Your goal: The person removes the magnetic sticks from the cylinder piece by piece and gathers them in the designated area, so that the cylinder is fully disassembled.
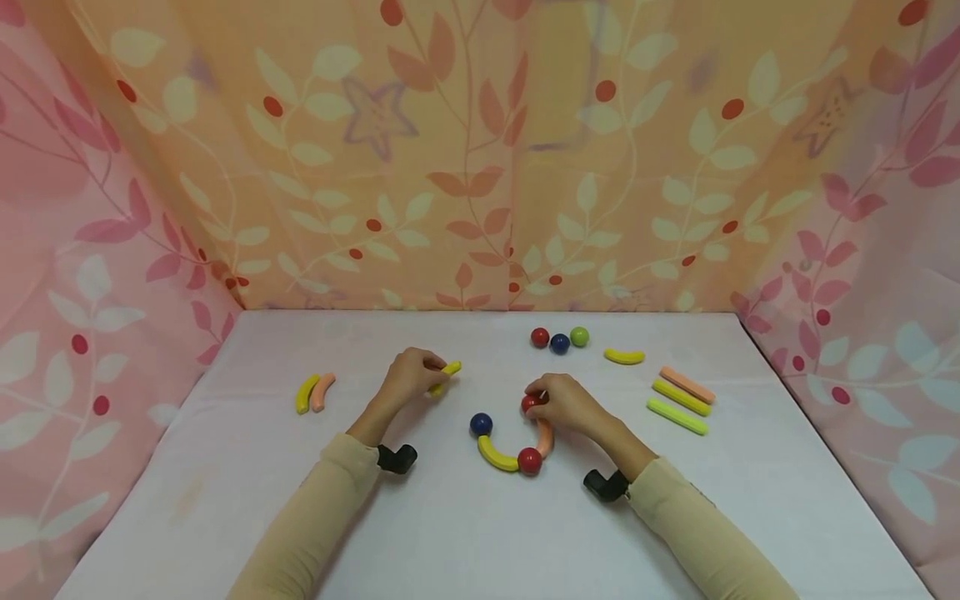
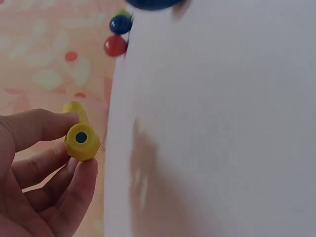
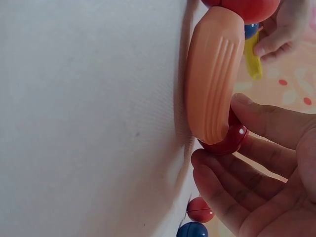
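Leafy pink and orange cloth walls in a white tabletop (image 1: pixel 225 500). Nearest the person lies a chain of joined pieces: blue ball (image 1: pixel 481 424), yellow curve (image 1: pixel 497 456), red ball (image 1: pixel 529 460), peach curve (image 1: pixel 545 437). The right hand (image 1: pixel 567 404) pinches a second red ball (image 3: pixel 224 140) against that peach curve's free end, seemingly to steady the joint. The left hand (image 1: pixel 408 377) grips a yellow curved stick (image 1: pixel 446 374), lifted clear. Farther back sit three loose balls (image 1: pixel 559 339).
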Available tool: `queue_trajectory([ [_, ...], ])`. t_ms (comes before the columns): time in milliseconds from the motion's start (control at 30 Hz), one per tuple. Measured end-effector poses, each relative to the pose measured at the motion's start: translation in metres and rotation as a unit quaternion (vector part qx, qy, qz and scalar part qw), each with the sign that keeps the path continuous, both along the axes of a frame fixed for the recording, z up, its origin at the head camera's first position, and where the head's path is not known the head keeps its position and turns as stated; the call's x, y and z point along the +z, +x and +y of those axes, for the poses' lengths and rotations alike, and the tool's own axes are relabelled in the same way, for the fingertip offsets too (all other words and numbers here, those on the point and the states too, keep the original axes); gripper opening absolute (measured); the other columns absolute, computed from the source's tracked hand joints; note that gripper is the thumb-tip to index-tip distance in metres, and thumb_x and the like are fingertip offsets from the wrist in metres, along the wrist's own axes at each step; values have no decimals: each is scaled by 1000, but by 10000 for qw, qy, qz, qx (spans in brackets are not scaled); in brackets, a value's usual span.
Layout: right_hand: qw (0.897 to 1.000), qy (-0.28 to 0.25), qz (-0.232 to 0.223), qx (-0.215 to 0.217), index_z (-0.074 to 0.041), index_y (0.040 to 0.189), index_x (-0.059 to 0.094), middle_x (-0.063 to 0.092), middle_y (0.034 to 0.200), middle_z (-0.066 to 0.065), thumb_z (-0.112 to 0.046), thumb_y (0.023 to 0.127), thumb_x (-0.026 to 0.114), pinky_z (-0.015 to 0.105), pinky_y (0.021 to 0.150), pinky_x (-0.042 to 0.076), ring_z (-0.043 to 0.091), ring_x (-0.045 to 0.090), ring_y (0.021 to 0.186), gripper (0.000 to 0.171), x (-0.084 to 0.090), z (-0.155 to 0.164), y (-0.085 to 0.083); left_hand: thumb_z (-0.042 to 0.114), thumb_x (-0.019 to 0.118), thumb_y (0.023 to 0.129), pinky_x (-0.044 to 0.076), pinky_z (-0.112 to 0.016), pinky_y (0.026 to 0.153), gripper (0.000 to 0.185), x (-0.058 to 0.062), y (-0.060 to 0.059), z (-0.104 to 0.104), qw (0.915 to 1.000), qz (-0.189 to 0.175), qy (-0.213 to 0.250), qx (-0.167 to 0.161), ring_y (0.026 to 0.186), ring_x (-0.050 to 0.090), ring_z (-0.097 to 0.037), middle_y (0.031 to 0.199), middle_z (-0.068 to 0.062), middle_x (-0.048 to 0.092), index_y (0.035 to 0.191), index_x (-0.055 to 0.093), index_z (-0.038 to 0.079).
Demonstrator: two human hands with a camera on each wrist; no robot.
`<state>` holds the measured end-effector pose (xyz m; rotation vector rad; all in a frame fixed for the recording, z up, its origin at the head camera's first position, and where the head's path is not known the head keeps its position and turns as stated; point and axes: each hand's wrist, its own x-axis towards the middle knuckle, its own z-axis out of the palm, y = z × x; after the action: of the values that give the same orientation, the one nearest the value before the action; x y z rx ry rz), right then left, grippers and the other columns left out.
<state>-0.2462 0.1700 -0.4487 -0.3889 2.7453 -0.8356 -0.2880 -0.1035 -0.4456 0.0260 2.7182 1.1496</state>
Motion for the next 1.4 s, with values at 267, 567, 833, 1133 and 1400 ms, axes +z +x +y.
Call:
queue_trajectory([
  [267, 10000, 26, -13, -16, -5, 115, 70, 68, 98, 4, -13, 83, 76, 28, 78, 54, 15, 58, 86, 34, 2, -1, 0, 20, 74, 84, 51, -25, 69, 30, 0, 0, -45, 9996, 117, -147, 226, 90, 66, -22, 106, -15, 73, 109, 72, 3],
  [567, 10000, 37, 59, 63, -4, 114, 71, 69, 98, 4, -15, 82, 78, 29, 77, 54, 14, 59, 86, 35, 3, 0, 0, 22, 71, 87, 51, -34, 79, 32, 4, 5, -92, 9971, 182, -525, 523, 98, 66, -30, 108, -18, 72, 111, 70, 1],
  [833, 10000, 50, -52, -14, -5, 116, 70, 69, 100, 4, -15, 83, 76, 29, 78, 54, 15, 59, 87, 35, 4, 1, 0, 19, 67, 88, 49, -33, 68, 33, 8, 11, -123, 9901, 381, -1049, 856, 96, 63, -36, 112, -23, 69, 113, 68, -2],
  [1133, 10000, 10, -81, -10, -5, 115, 70, 69, 99, 4, -15, 83, 77, 28, 78, 54, 15, 59, 87, 34, 2, 2, -1, 15, 64, 87, 49, -26, 46, 32, 3, 16, -139, 9860, 294, -1173, 1148, 62, 63, -22, 111, -29, 66, 112, 66, -6],
  [1400, 10000, -47, -51, 10, -5, 113, 71, 69, 97, 4, -15, 81, 78, 27, 76, 54, 15, 59, 86, 34, -1, 3, -1, 11, 65, 80, 51, -40, 65, 29, -1, 14, -138, 9757, 676, -1850, 958, 86, 65, -40, 103, -25, 70, 104, 69, -5],
])
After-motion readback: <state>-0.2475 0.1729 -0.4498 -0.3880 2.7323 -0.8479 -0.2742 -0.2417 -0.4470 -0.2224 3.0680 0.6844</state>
